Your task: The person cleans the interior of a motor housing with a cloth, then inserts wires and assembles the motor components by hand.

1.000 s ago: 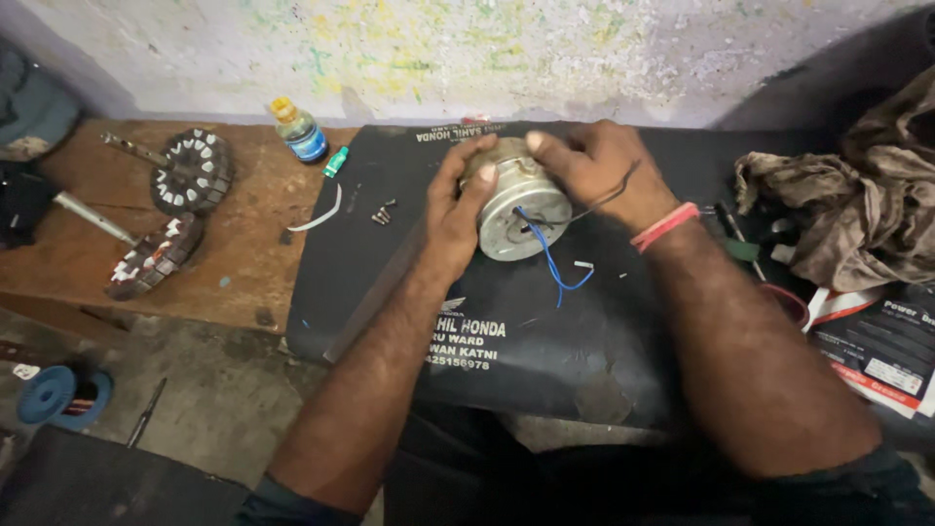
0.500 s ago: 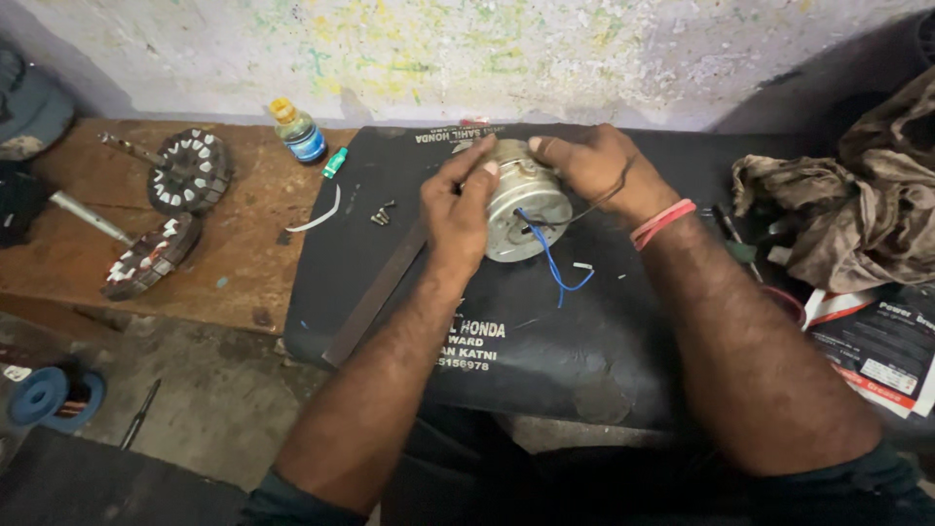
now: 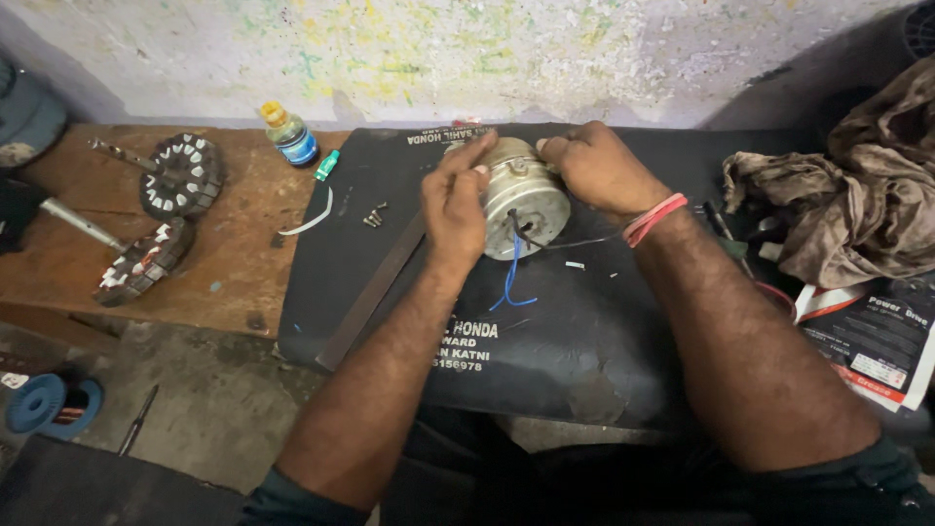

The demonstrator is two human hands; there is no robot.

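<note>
A round silver metal motor housing (image 3: 524, 200) rests on a black mat (image 3: 584, 331) in the middle of the view. My left hand (image 3: 456, 200) grips its left side, index finger stretched over the top. My right hand (image 3: 596, 170) holds its right upper edge; a pink band circles that wrist. Blue and black wires (image 3: 511, 278) hang from the housing's front onto the mat.
On the wooden bench (image 3: 234, 263) at left lie two wound stators with shafts (image 3: 180, 175) (image 3: 144, 263), a small blue bottle (image 3: 290, 134), a green-tipped tool (image 3: 326, 166) and screws (image 3: 374, 214). A flat metal bar (image 3: 375, 287) crosses the mat's left edge. Brown rags (image 3: 838, 185) lie right.
Both hands have shifted on the housing, turning it slightly; my left index finger now reaches over its top. The view has moved a little closer.
</note>
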